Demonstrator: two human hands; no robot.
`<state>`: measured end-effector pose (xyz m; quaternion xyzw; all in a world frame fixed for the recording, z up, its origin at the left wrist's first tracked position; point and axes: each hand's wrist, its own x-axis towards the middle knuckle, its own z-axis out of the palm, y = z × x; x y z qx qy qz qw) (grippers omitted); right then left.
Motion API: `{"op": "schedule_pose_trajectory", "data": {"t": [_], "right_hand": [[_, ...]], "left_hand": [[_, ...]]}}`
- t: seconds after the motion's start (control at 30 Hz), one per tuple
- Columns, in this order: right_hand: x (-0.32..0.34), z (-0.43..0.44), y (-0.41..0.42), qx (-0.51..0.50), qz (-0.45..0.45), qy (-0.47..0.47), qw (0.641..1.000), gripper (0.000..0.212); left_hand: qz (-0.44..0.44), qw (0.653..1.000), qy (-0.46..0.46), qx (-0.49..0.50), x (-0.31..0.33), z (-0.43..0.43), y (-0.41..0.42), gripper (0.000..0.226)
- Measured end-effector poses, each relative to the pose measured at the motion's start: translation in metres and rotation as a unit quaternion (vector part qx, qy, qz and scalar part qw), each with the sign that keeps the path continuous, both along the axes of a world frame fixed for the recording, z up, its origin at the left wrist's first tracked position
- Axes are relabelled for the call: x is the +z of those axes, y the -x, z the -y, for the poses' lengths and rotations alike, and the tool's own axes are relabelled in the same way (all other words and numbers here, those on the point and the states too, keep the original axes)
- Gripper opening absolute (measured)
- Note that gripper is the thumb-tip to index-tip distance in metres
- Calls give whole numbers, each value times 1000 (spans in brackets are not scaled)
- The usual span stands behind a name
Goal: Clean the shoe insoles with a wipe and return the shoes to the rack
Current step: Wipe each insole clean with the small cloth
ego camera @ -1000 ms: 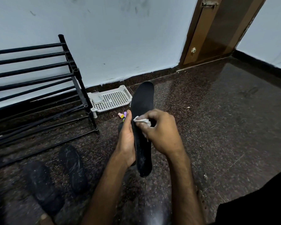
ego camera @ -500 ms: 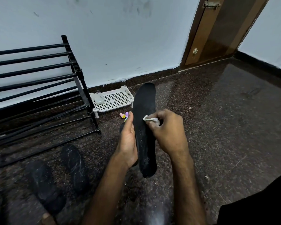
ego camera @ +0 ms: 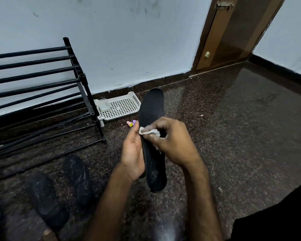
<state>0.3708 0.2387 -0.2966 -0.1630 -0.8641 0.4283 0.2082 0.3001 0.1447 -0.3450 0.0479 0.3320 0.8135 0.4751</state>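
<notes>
One wipe (ego camera: 149,132), further left on insole (ego camera: 152,108)

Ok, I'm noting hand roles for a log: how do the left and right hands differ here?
The left hand grips the black insole by its left edge, steadying it; the right hand pinches a crumpled white wipe against the insole's upper face. The left hand sits nearer the near end, the right hand around the middle. Both are on the same insole, held above the floor.
</notes>
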Motion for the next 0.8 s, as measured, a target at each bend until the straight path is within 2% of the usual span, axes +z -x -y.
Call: {"op": "schedule_pose_trajectory", "data": {"t": [0.07, 0.13, 0.17, 0.23, 0.3, 0.33, 0.4, 0.47, 0.5, 0.57, 0.67, 0.73, 0.8], "right_hand": [[-2, -8, -1, -45, 24, -34, 998, 9], [-3, -7, 2, -131, 5, -92, 987, 12], [-2, -3, 5, -143, -13, -105, 984, 13], [-1, 4, 8, -94, -27, -94, 991, 12], [0, 1, 3, -44, 18, -68, 997, 10], [0, -3, 0, -50, 45, -70, 995, 10], [-1, -12, -4, -126, 54, -103, 985, 13], [1, -13, -1, -207, 5, -131, 970, 15], [3, -12, 1, -216, -17, -135, 967, 15], [5, -10, 4, -147, -6, -121, 982, 14], [4, -12, -5, -18, 81, -65, 994, 9], [2, -19, -10, -57, 77, -89, 991, 10], [4, -26, -8, -153, 29, -131, 979, 15]], "left_hand": [[7, 1000, 9, -9, -3, 1, 0, 60], [4, 1000, 8, -17, -3, -2, -3, 60], [4, 1000, 0, -20, -1, -4, -5, 59], [11, 1000, -9, -12, 1, -2, -4, 55], [14, 1000, -10, -8, 0, 1, 0, 56], [9, 1000, -5, -10, -1, 1, 2, 58], [-15, 1000, 15, -21, -1, 0, 2, 60], [-33, 998, 29, -35, 0, -4, 0, 60], [-31, 998, 28, -38, 1, -4, -1, 60], [-18, 999, 15, -38, 1, -3, -1, 60], [-27, 999, 5, -47, 0, 0, 2, 62], [-47, 997, 20, -58, 0, 0, 3, 65], [-59, 995, 27, -80, 1, -1, 2, 65]]}}
